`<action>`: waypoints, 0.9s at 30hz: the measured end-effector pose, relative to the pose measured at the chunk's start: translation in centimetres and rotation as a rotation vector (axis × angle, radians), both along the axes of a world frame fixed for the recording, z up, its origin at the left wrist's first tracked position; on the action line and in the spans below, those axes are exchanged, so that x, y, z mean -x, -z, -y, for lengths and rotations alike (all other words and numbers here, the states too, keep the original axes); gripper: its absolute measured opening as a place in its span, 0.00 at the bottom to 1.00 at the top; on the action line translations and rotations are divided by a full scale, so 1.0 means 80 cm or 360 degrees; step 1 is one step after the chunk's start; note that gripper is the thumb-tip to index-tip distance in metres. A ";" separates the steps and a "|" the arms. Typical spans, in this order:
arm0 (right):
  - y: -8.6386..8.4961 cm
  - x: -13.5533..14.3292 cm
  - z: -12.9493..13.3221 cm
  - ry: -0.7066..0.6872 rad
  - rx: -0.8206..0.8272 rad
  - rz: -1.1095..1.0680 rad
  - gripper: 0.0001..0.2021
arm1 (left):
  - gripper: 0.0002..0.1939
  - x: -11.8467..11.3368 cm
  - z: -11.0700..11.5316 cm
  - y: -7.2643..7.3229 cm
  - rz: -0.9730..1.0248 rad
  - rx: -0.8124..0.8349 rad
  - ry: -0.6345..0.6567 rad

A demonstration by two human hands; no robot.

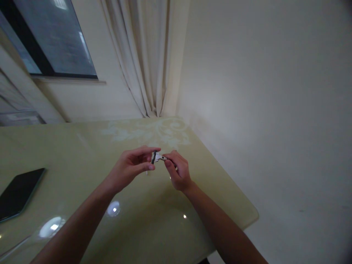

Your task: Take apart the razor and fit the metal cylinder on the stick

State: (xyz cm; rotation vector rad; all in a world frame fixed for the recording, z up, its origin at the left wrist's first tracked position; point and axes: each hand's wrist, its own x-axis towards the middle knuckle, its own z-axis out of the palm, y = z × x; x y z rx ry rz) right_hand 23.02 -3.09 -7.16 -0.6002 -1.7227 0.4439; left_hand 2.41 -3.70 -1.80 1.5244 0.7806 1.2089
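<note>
A small silver and black razor (157,157) is held up in front of me, above the pale green tabletop (132,212). My left hand (134,161) pinches the razor's dark head between thumb and forefinger, one at each end. Around the handle on the other side, my right hand (178,169) has its fingers curled, with the thumb lying along it. Most of the handle is hidden inside that right hand.
A dark, flat tablet-like device (20,192) lies on the table at the left. Beyond the table hang curtains (148,66) beside a window (66,40). A plain wall (261,102) runs along the right edge.
</note>
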 end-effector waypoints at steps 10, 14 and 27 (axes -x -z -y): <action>-0.005 -0.002 0.001 0.0016 -0.0007 0.0062 0.16 | 0.23 -0.001 0.003 -0.005 -0.0070 -0.0058 -0.0052; -0.006 -0.003 0.001 0.0004 -0.0016 0.0084 0.16 | 0.23 0.001 0.004 -0.005 -0.0151 -0.0126 -0.0131; -0.003 -0.006 -0.001 0.0031 -0.0025 0.0132 0.18 | 0.22 -0.001 0.008 -0.008 -0.0262 -0.0321 -0.0189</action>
